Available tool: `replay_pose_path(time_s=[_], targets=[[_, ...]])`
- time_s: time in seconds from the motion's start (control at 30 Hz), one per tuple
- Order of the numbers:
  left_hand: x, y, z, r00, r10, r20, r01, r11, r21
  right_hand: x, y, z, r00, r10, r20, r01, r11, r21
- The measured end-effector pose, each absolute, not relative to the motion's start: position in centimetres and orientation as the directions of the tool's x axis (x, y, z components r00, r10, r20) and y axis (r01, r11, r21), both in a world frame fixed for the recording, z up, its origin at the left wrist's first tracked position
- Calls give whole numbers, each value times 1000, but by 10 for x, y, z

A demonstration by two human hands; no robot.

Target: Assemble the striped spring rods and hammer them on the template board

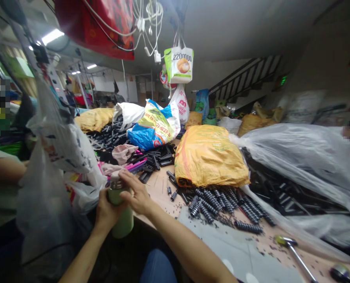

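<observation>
A pale green bottle (124,226) is upright at the table's left edge, over the dark gap above my lap. My left hand (106,210) is wrapped round its upper body. Across the top lies my right hand (137,193), its fingers gripping the bottle's light-coloured lid (116,179). Whether the lid is loose or tight cannot be seen. Just beyond the bottle are a pinkish cloth (124,153) and pink and purple strips (137,164).
A yellow sack (211,157) sits mid-table, with ridged black rods (210,202) spilling before it. Clear plastic sheeting (298,149) covers black parts at right. A hammer (292,247) lies front right. White plastic bags (59,157) hang at left; another person's arm (4,169) is beyond.
</observation>
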State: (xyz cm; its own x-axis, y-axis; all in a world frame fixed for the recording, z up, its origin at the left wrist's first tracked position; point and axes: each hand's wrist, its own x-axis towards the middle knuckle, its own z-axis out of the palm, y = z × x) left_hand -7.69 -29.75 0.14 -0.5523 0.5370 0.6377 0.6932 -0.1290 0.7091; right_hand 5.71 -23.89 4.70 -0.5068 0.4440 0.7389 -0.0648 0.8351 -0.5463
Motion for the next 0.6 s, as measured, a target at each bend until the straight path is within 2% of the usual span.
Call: replay_pose_path(time_s=[0.07,0.1,0.17,0.33,0.5,0.6], targets=[[-71,-283,16,-577,514,635,705,-78,705,64,-205,36,-503,639,582,275,757,-593],[-68,-272,25,-592,490,640,706,-67,705,68,-186,27,-480,745,462,479,664,-574],[-62,-245,41,-612,437,659,697,-95,710,76,-151,5,-467,822,327,632,569,-527],[-45,-153,45,-602,465,650,640,-207,740,80,-101,-50,-555,815,168,722,572,-390],[-31,-82,5,-565,654,504,600,-94,794,89,-78,-73,-497,859,124,825,512,-241],[-25,-57,-18,-521,693,497,625,-86,776,105,-71,-79,-494,862,110,844,506,-175]])
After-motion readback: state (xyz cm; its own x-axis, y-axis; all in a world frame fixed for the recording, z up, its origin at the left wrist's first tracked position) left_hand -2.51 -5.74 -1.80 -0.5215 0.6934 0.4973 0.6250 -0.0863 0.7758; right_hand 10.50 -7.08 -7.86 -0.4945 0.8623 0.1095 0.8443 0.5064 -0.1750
